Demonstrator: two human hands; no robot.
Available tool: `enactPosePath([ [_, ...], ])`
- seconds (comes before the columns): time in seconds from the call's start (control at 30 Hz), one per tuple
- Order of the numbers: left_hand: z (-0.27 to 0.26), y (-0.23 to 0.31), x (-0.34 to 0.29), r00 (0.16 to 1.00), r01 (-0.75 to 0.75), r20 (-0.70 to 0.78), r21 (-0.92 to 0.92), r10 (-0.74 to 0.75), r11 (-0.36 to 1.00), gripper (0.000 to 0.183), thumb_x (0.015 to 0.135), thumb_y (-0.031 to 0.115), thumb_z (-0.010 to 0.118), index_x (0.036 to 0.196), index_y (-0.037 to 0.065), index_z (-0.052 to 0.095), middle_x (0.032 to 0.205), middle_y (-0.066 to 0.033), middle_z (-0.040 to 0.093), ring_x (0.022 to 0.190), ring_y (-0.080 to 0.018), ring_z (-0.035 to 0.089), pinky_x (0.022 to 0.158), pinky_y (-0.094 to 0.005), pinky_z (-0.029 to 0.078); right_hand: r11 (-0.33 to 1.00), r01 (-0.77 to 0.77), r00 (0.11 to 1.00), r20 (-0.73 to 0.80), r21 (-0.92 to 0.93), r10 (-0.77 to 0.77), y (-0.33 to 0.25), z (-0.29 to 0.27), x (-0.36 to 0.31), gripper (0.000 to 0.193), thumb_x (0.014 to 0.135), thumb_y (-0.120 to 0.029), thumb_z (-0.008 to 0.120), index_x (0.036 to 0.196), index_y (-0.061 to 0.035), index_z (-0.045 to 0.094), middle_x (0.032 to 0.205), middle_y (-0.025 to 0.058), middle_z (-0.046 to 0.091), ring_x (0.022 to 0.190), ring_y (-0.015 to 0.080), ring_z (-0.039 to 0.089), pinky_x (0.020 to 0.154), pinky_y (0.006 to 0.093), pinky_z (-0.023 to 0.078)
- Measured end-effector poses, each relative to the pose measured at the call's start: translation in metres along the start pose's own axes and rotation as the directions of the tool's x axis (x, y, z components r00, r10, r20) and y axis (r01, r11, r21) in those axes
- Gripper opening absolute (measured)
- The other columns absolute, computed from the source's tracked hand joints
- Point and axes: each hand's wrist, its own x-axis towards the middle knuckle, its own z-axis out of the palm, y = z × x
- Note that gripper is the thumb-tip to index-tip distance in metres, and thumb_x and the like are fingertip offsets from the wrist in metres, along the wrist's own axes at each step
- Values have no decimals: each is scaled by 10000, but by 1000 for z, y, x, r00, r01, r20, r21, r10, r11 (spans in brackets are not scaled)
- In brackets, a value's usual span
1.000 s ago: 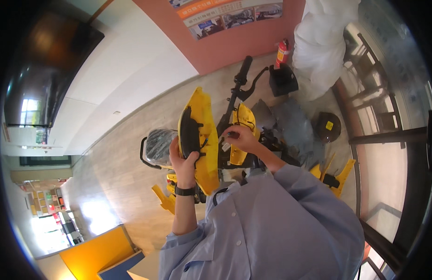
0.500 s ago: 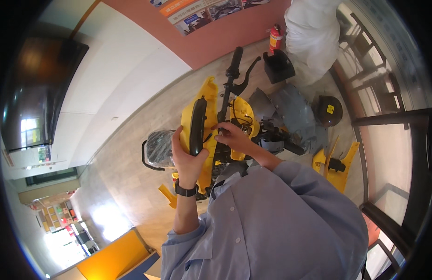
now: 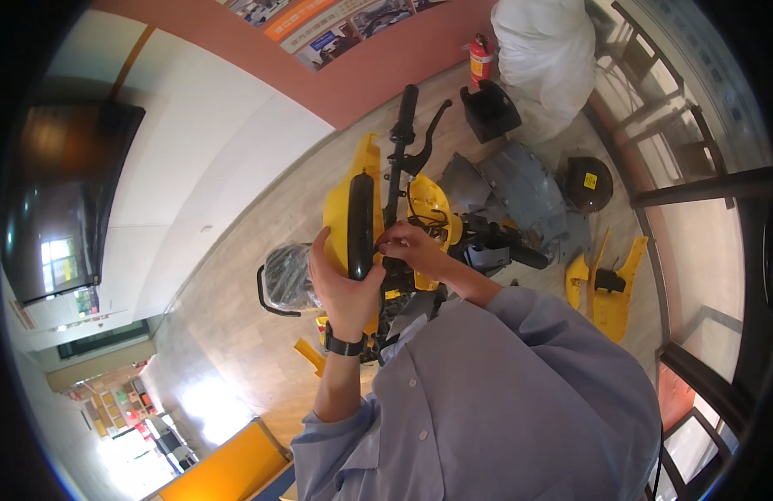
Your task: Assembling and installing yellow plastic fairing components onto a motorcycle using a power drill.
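Gripping yellow panel [image 3: 339, 219] with left hand [image 3: 344, 290] near one end of black strip [image 3: 361, 221] | curling right hand [image 3: 415, 248] at panel's inner side, cannot tell if gripping anything | holding panel just left of handlebar [image 3: 396, 159]

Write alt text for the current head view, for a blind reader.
A person's left hand grips a yellow panel with a black insert; the right hand, fingers bunched, is near its right edge, beside a black handlebar. Yellow parts lie on the floor.
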Motion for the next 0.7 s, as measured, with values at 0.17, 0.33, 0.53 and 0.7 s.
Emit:
enactPosePath([
  [0.17, 9, -5, 6, 991, 120, -24, -238, -130, 964, 758, 666, 128, 769, 1354, 16, 471, 1203, -216, 570, 1128, -375, 561, 988, -450, 434, 987, -50, 999, -1, 156, 51, -1, -4, -5, 181, 889, -194, 746, 1028, -77, 745, 1034, 56, 571, 894, 139, 570, 783, 276, 455],
  [0.33, 6, -28, 16, 996, 74, -43, -200, -84, 977, 700, 692, 113, 753, 1331, -5, 493, 1222, -217, 574, 1170, -382, 554, 1020, -449, 424, 984, -46, 997, -49, 171, 55, 5, -4, -6, 190, 889, -205, 748, 1024, -71, 740, 1017, 48, 559, 886, 134, 563, 787, 276, 447],
  [0.53, 2, -42, 11, 992, -53, -113, 37, 57, 998, 618, 785, 85, 714, 1355, -10, 496, 1326, -209, 538, 1230, -370, 526, 1081, -445, 391, 998, 20, 992, -120, -59, -27, 2, 1, -8, 191, 871, -217, 765, 1004, -81, 744, 949, 21, 502, 807, 118, 486, 739, 269, 415],
  [0.7, 12, -27, 1, 952, -210, -155, 296, 264, 932, 551, 844, -9, 652, 1378, 60, 541, 1476, -250, 399, 1347, -429, 430, 1081, -460, 414, 1000, 10, 990, -141, -29, -14, -3, -1, -10, 164, 872, -149, 751, 992, -41, 726, 937, 14, 474, 821, 110, 495, 741, 260, 403],
])
